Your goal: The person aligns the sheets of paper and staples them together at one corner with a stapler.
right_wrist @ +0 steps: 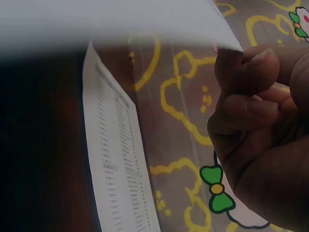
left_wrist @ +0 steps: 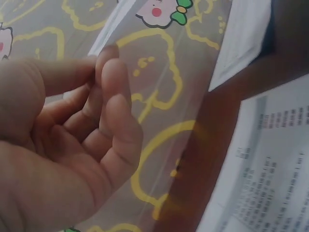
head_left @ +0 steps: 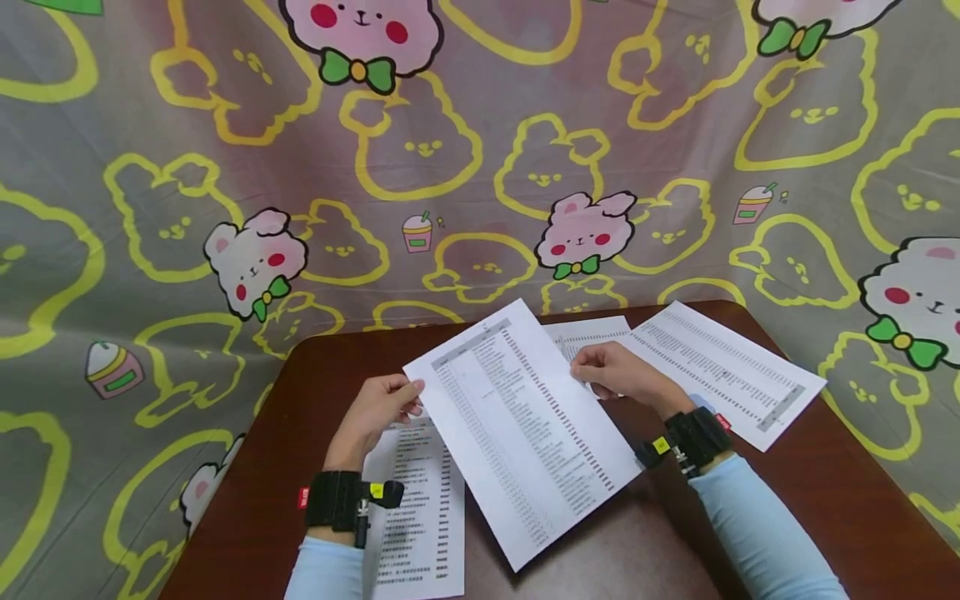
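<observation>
A white printed sheet (head_left: 525, 433) with columns of small text is held up, tilted, over the dark table. My left hand (head_left: 378, 408) pinches its left edge near the upper corner between thumb and fingers. At the opposite edge, my right hand (head_left: 622, 375) pinches the paper too. The left wrist view shows the left hand (left_wrist: 72, 140) with its thumb tip meeting the forefinger at a paper edge. In the right wrist view the right hand (right_wrist: 265, 125) has curled fingers at the corner of the raised sheet (right_wrist: 120, 19), whose surface blurs near the camera.
Another printed sheet (head_left: 420, 525) lies on the brown table (head_left: 300, 433) at the left, partly under the raised one. A third (head_left: 720, 367) lies angled at the right, overlapping a sheet (head_left: 600, 332) at the back. A patterned cloth (head_left: 480, 167) hangs behind the table.
</observation>
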`<act>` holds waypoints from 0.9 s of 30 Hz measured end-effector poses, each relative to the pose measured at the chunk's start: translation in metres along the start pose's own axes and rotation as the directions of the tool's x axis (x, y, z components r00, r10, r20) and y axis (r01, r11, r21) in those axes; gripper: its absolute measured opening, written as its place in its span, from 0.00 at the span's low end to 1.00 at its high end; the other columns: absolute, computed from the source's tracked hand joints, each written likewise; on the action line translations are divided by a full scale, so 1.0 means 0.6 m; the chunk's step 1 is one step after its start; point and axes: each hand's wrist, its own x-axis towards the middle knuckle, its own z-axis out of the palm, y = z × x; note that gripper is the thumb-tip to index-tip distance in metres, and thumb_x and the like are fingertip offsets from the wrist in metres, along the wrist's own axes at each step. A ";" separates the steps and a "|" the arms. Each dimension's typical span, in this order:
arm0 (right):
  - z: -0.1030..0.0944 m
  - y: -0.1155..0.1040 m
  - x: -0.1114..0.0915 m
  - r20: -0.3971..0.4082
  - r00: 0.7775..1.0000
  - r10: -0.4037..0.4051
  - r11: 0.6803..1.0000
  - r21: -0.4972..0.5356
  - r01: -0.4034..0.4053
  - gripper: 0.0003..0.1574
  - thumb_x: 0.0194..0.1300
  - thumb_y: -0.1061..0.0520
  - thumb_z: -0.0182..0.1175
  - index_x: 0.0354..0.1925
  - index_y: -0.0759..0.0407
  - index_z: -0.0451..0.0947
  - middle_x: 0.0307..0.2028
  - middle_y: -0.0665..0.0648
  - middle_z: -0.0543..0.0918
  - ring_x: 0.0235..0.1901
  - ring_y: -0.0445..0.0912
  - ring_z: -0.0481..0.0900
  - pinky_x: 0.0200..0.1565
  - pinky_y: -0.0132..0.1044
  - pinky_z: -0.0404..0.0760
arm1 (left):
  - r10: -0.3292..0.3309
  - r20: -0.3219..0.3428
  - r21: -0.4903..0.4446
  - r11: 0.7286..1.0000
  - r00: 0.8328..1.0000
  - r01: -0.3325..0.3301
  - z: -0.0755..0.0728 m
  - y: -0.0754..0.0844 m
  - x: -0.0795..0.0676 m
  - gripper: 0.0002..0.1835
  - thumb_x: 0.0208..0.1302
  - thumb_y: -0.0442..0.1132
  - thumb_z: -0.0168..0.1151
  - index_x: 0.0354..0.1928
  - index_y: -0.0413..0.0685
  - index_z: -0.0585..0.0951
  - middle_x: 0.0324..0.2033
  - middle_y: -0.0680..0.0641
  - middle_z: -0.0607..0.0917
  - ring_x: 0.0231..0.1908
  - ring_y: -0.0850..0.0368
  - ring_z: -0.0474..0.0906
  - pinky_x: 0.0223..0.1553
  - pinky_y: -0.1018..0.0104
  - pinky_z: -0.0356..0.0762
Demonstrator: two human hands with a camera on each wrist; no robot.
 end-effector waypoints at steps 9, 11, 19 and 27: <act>0.010 -0.009 0.017 0.087 0.996 -0.032 0.998 0.050 0.028 0.10 0.64 0.53 0.57 0.36 0.59 0.78 0.18 0.58 0.75 0.12 0.46 0.67 0.14 0.33 0.62 | -0.016 -0.065 0.056 0.998 0.998 0.019 -0.028 0.041 0.006 0.18 0.63 0.51 0.58 0.44 0.43 0.81 0.30 0.43 0.82 0.31 0.49 0.80 0.35 0.60 0.78; 0.013 -0.007 0.020 0.100 0.994 -0.033 0.997 0.075 0.026 0.11 0.64 0.52 0.57 0.37 0.60 0.77 0.18 0.58 0.74 0.12 0.46 0.67 0.14 0.33 0.62 | -0.011 -0.069 0.067 0.998 0.998 0.015 -0.033 0.048 0.006 0.19 0.63 0.51 0.57 0.44 0.43 0.80 0.30 0.43 0.82 0.30 0.51 0.79 0.35 0.60 0.78; 0.032 -0.002 0.027 0.157 0.988 -0.016 0.987 0.160 -0.010 0.14 0.63 0.52 0.59 0.39 0.62 0.75 0.18 0.59 0.74 0.12 0.45 0.66 0.16 0.34 0.62 | 0.002 -0.087 0.119 0.993 0.996 0.009 -0.050 0.062 0.011 0.19 0.64 0.52 0.56 0.45 0.44 0.80 0.32 0.42 0.81 0.30 0.50 0.78 0.33 0.63 0.77; 0.055 0.005 0.034 0.222 0.975 0.028 0.971 0.226 -0.079 0.14 0.64 0.53 0.58 0.39 0.65 0.74 0.16 0.55 0.73 0.12 0.44 0.68 0.16 0.33 0.63 | -0.033 -0.090 0.147 0.988 0.995 0.046 -0.062 0.068 0.018 0.19 0.64 0.52 0.56 0.42 0.43 0.81 0.33 0.41 0.80 0.32 0.46 0.78 0.36 0.61 0.78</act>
